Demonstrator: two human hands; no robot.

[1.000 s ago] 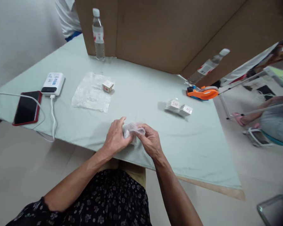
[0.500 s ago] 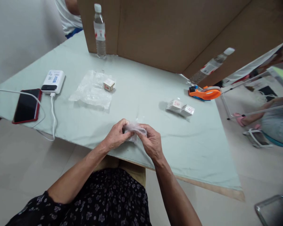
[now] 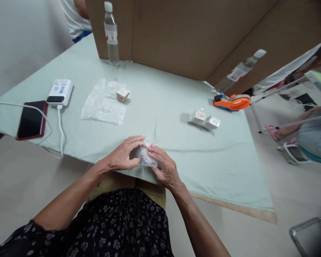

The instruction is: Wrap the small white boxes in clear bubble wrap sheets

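Note:
A small bundle of bubble wrap (image 3: pixel 147 157) lies at the table's near edge between my two hands; what is inside it cannot be made out. My right hand (image 3: pixel 164 164) grips its right side, fingers over the top and thumb below. On the other side, my left hand (image 3: pixel 125 153) is curved with thumb and fingers apart, its fingertips touching the bundle. Farther off, a small printed box (image 3: pixel 122 95) rests on the right part of a flat bubble wrap sheet (image 3: pixel 103 105). Two small boxes (image 3: pixel 204 119) in clear wrapping sit to the right.
A phone (image 3: pixel 32 119) and a cabled power bank (image 3: pixel 60 92) lie at the left. Water bottles (image 3: pixel 112 39) (image 3: pixel 239 73) stand by a cardboard partition (image 3: pixel 171 35). An orange tape dispenser (image 3: pixel 232 102) is near the right edge. Other people are partly visible beyond the table.
The bubble wrap has gone from loose folds pinched in both hands to a compact bundle on the table. My left hand has loosened and spread its thumb away.

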